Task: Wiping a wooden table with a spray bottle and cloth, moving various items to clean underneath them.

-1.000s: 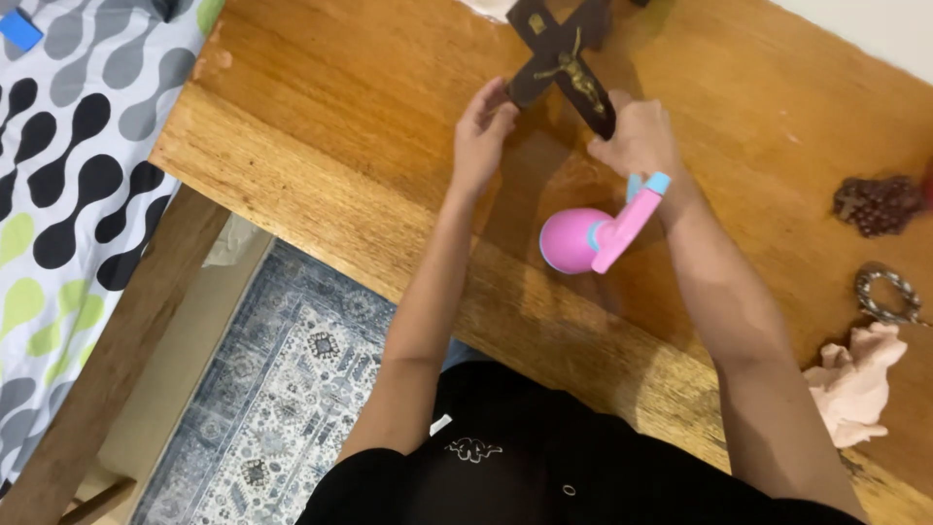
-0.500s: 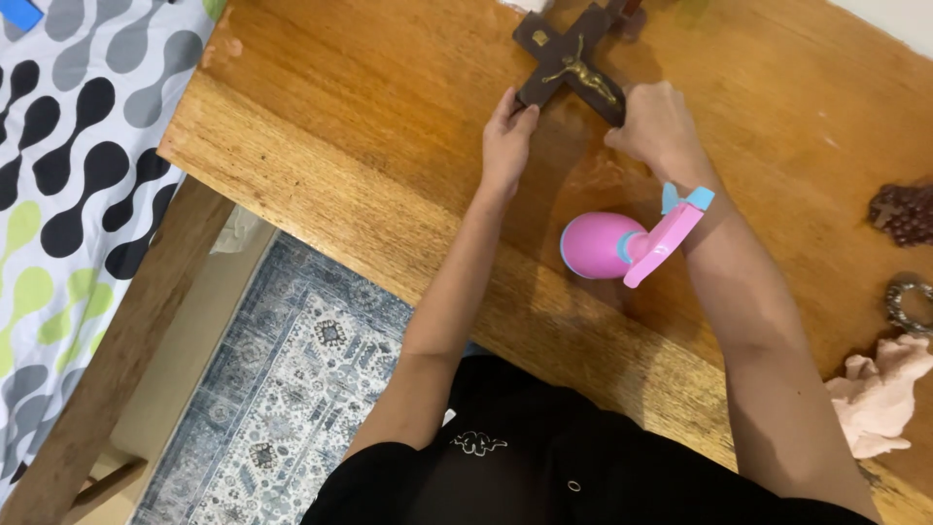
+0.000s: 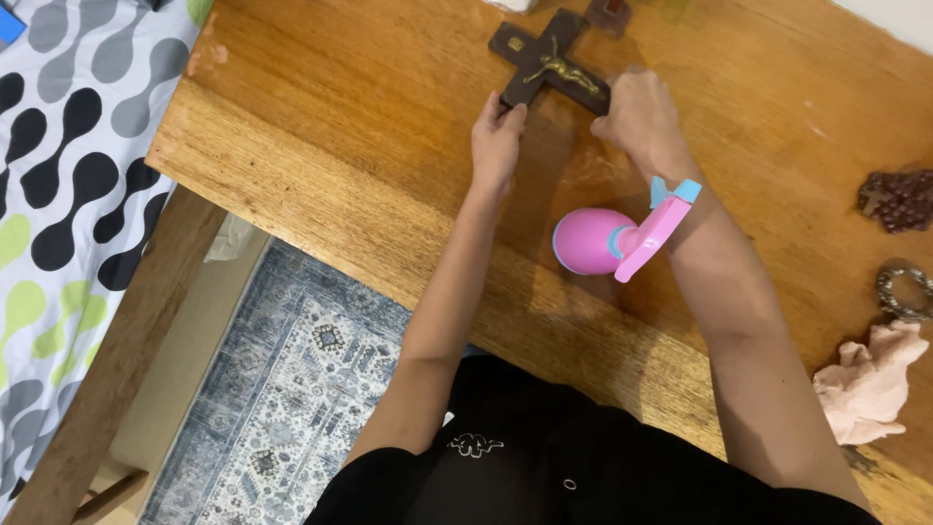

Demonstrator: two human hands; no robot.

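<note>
Crucifix [image 3: 550, 64]: lying flat on the wooden table [image 3: 321, 126] near its far edge, dark brown wood, tilted diagonally, carrying a small gold-coloured figure at the crossing.
Left hand [image 3: 498, 144]: resting palm down on the table, fingertips touching the lower end of the crucifix, fingers lightly curled, pressing against the wood rather than wrapping around it.
Right hand [image 3: 637, 115]: curled into a loose fist at the right arm of the crucifix, knuckles up, touching or gripping that end; grip itself hidden beneath the hand, so not possible to tell.
Spray bottle [image 3: 622, 236]: lying on its side on the table between the two forearms, just beside the right wrist; round pink body, pink trigger, light blue collar and nozzle; contents not showing through the opaque plastic.
Labels and signs: small pale plate sitting on the upper end of the crucifix, too small to read; small white emblem showing on the black shirt [image 3: 505, 457].
Pink cloth [image 3: 870, 379]: lying crumpled near the right edge of the table, well apart from both hands.
Dark beads [image 3: 899, 199]: heaped in a small reddish-brown pile at the far right of the table.
Metal ring [image 3: 904, 289]: lying just beyond the cloth, between cloth and beads, partly cut off by the frame edge.
Bedding [image 3: 58, 194]: spreading at the left, white with black, grey and green blobs.
Rug [image 3: 282, 389]: lying on the floor below the table edge, blue-grey and patterned.
</note>
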